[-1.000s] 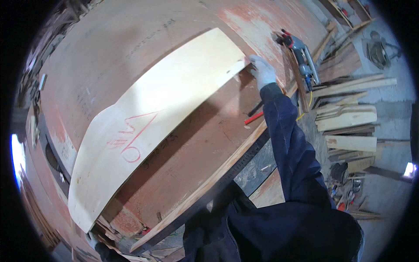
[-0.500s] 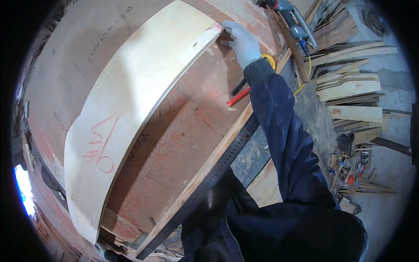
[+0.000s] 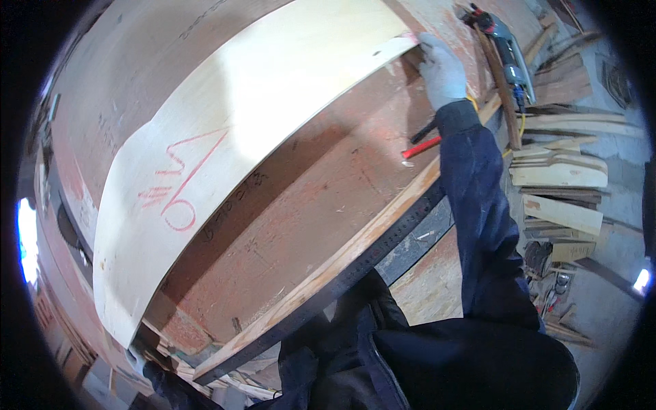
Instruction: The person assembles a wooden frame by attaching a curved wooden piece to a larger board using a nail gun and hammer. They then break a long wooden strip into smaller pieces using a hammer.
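A long, curved pale board, like thin plywood, spans the bench with red hand-drawn marks on its face. At its upper right end, my right hand, in a pale glove, grips the edge with the fingers bent over the corner. The gloved left hand holds the board's lower left tip; its fingers are partly hidden. Below the board's curved edge lies the reddish-brown bench surface. A red-handled tool and a dark one lie beside my right forearm, which partly covers them.
A wooden strip and a dark ruler run along the bench's near edge. A corded power tool sits at the upper right. A toothed saw blade shows at the left. Stacked wood offcuts lie on the floor to the right.
The whole view has shifted, so the board's right end, my right hand and the power tool appear farther right. Both hands stay at the board's ends.
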`<state>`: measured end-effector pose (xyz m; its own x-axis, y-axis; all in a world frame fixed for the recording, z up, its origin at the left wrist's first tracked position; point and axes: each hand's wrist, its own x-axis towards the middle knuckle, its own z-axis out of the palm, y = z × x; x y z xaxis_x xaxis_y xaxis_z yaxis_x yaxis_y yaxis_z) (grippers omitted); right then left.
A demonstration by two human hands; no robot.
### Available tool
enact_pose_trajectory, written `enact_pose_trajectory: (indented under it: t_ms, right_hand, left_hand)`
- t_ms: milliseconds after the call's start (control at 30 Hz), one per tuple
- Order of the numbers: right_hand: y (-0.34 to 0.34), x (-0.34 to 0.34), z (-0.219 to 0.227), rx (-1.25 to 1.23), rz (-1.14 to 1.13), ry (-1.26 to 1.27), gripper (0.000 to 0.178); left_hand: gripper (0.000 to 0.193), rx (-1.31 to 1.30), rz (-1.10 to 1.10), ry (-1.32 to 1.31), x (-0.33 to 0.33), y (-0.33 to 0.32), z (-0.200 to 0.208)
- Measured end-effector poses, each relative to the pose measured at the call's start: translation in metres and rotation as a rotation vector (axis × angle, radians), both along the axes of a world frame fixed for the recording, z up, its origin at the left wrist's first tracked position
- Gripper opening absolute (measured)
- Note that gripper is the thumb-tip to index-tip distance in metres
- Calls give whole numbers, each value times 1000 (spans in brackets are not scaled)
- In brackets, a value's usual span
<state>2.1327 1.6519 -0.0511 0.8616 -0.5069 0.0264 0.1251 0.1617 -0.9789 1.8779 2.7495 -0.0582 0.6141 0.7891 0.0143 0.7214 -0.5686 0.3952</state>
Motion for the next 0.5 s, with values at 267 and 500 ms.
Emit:
enact_pose_trajectory:
  t_ms: [267,500]
  right_hand:
    - [6,0,7,19,65,45,43]
    - [-26,-6,1,-1625,28,198,43]
  left_hand:
    - [51,-25,-175,-91,-7,-19,1]
    - [43,-209,-206,-183,-5,-33,5]
